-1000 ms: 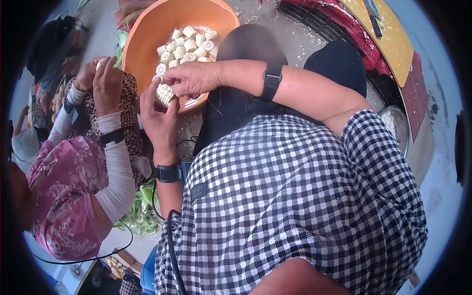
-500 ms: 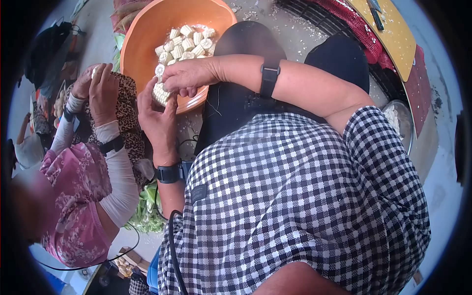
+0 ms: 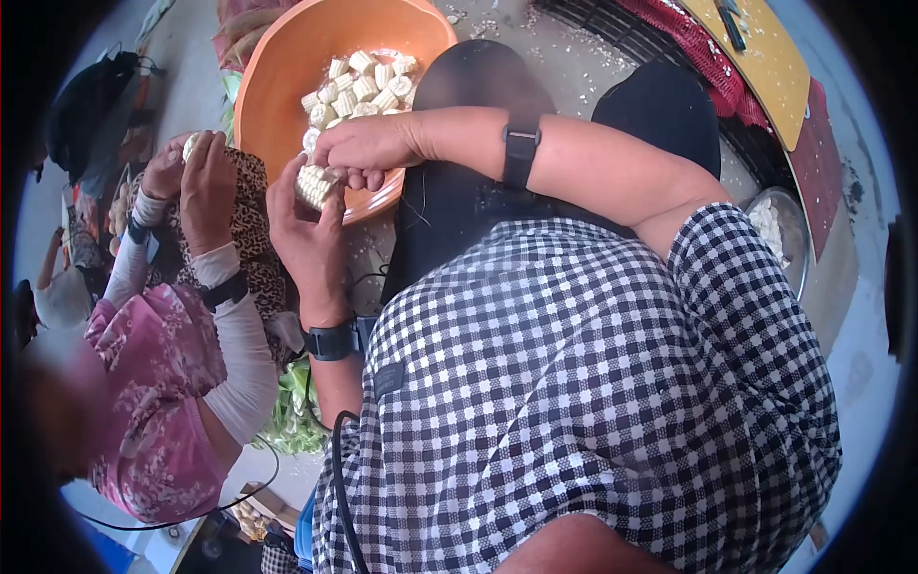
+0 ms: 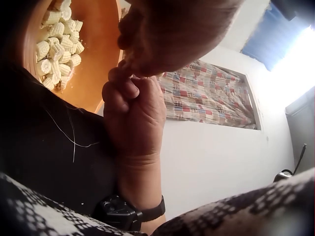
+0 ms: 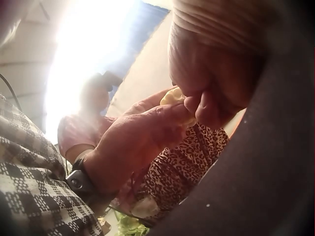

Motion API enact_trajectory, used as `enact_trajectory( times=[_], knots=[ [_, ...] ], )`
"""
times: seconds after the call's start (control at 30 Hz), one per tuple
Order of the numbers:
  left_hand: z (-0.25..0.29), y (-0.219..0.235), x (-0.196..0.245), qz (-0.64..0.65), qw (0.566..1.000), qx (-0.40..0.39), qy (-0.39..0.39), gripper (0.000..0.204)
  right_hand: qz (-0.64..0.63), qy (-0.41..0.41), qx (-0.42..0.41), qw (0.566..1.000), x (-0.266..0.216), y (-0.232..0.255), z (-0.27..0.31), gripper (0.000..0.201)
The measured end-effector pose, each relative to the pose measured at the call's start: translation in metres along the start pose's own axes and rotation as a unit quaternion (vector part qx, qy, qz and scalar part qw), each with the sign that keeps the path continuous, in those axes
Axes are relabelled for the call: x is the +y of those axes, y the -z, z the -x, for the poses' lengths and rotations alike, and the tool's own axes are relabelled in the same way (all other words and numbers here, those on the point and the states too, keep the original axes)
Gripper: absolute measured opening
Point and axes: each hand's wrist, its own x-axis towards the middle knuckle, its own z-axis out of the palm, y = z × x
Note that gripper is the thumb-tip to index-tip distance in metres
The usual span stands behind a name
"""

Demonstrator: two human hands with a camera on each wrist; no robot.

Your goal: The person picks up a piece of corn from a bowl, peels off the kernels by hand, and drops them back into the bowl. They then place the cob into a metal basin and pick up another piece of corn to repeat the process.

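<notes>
My left hand (image 3: pixel 314 239) grips a short piece of pale corn on the cob (image 3: pixel 314 187), thumb on one side and fingers on the other. Over its upper end is my right hand (image 3: pixel 371 148), fingers curled and tips at the kernels. In the right wrist view the cob (image 5: pixel 172 96) shows between the left thumb and the right fingertips; the rest of it is hidden by the hands. Both hands are at the near rim of an orange basin (image 3: pixel 273 81), where several cut corn pieces (image 3: pixel 363 89) lie heaped.
To the left another person (image 3: pixel 158 383) in a pink flowered top holds a small pale piece in both hands. A yellow board (image 3: pixel 765 67) with a knife (image 3: pixel 733 31) is at upper right, near a metal bowl (image 3: pixel 792 225). Green husks (image 3: pixel 298 407) lie at lower left.
My right fingers have shifted slightly over the cob while my left hand keeps its grip. The other person has moved a little lower in view.
</notes>
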Motion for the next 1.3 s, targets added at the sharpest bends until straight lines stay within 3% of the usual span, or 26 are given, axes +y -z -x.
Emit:
enact_trajectory(
  times=[0.03, 0.13, 0.43, 0.63, 0.73, 0.93, 1.13, 1.23, 1.3],
  knots=[
    [0.002, 0.001, -0.003, 0.016, 1.0, 0.0, -0.002, 0.046, -0.038, -0.02, -0.012, 0.999, -0.002, -0.002, 0.0, 0.035],
    [0.003, 0.0, -0.001, -0.042, 0.999, 0.001, -0.017, 0.045, 0.045, -0.012, -0.016, 0.999, -0.007, -0.005, 0.007, 0.036],
    [0.005, -0.003, 0.004, -0.089, 0.996, -0.007, -0.015, 0.043, 0.107, 0.007, -0.029, 0.994, 0.006, 0.001, 0.002, 0.036],
    [0.0, -0.004, 0.009, -0.048, 0.999, 0.002, -0.022, 0.041, 0.032, 0.004, 0.023, 0.999, -0.001, -0.003, 0.008, 0.031],
    [0.001, -0.002, 0.003, -0.05, 0.999, 0.006, -0.014, 0.041, -0.005, -0.008, -0.018, 1.0, -0.002, -0.002, 0.004, 0.029],
    [0.002, -0.002, 0.007, -0.075, 0.997, 0.008, -0.025, 0.042, 0.031, 0.02, -0.013, 0.999, 0.005, -0.002, 0.003, 0.031],
    [0.002, -0.008, 0.002, -0.088, 0.995, 0.004, -0.038, 0.043, 0.067, -0.008, -0.031, 0.997, 0.011, 0.002, -0.004, 0.033],
    [0.002, -0.008, 0.009, -0.073, 0.997, -0.001, 0.016, 0.038, 0.065, -0.02, 0.003, 0.998, 0.006, -0.002, 0.003, 0.031],
    [0.001, -0.009, 0.012, -0.056, 0.998, 0.01, 0.003, 0.038, 0.029, -0.008, 0.012, 0.999, 0.006, -0.002, 0.002, 0.029]
  ],
)
